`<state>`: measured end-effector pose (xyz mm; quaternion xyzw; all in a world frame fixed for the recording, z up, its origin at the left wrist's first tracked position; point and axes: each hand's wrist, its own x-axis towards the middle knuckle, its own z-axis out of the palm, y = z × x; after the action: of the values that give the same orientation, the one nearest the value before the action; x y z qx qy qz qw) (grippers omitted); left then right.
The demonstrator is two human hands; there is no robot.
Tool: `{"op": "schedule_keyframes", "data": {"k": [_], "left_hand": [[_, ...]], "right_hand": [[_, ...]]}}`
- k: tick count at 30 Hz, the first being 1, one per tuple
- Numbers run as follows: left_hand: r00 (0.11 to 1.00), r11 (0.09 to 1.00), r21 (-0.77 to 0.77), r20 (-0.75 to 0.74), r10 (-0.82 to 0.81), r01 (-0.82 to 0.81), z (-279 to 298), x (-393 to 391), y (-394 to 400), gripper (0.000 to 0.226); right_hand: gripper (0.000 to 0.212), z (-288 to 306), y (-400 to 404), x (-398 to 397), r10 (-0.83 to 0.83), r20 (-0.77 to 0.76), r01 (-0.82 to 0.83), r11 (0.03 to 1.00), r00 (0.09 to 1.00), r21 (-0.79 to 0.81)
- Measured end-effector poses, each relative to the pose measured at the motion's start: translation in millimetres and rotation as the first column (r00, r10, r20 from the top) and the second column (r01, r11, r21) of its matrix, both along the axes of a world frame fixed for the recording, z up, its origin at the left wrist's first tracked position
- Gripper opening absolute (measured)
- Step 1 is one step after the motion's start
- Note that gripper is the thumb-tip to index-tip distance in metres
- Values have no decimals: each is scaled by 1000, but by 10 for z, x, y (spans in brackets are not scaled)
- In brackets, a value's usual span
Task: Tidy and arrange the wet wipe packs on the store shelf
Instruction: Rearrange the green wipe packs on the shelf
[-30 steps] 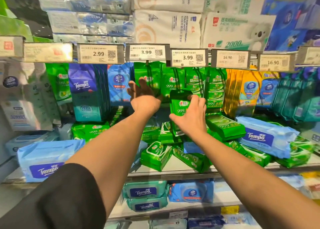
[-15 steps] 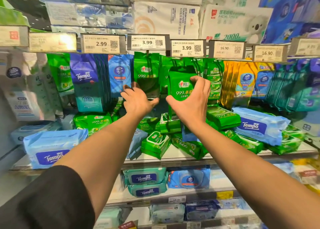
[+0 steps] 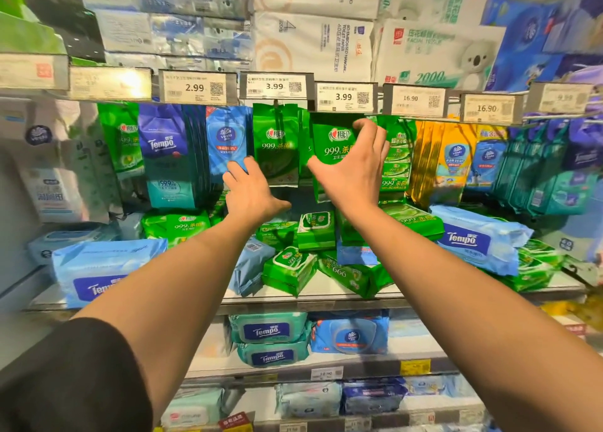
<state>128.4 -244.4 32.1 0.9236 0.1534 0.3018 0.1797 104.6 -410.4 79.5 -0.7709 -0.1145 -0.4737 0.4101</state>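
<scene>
Two hands raised to the hanging row of green wet wipe packs.

Right hand [image 3: 354, 170] clasped around a green pack [image 3: 329, 147], thumb at its left edge, fingers curled over the upper right corner; pack upright, long axis vertical, printed face outward, up under the 3.99 price tag [image 3: 345, 97]. Left hand [image 3: 251, 191] spread wide, holding nothing, just below the neighbouring hanging green pack [image 3: 275, 141]. Pack's lower right hidden behind the palm; hanging hook not discernible. More green packs [image 3: 290, 268] lying jumbled on the shelf [image 3: 326, 296] beneath.
</scene>
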Motion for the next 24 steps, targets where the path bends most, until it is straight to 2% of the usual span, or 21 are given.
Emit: {"op": "schedule_keyframes", "data": {"k": [11,16,20,24], "left_hand": [[1000,1000,9,-11,10,-10,3,-109,357,110],[1000,999,32,-27,-12,13,-2,-70,471,114],[998,996,88,-55,-15,20,-33,-27,563,117],[997,993,121,-77,-6,15,-83,22,685,115]], "right_hand": [[80,-157,235,318,-28,-122,35,998,992,51],[73,-140,278,544,-46,-256,51,999,966,11],[67,-153,323,731,-54,-263,56,998,963,2],[64,-242,355,998,18,-426,19,996,905,82]]}}
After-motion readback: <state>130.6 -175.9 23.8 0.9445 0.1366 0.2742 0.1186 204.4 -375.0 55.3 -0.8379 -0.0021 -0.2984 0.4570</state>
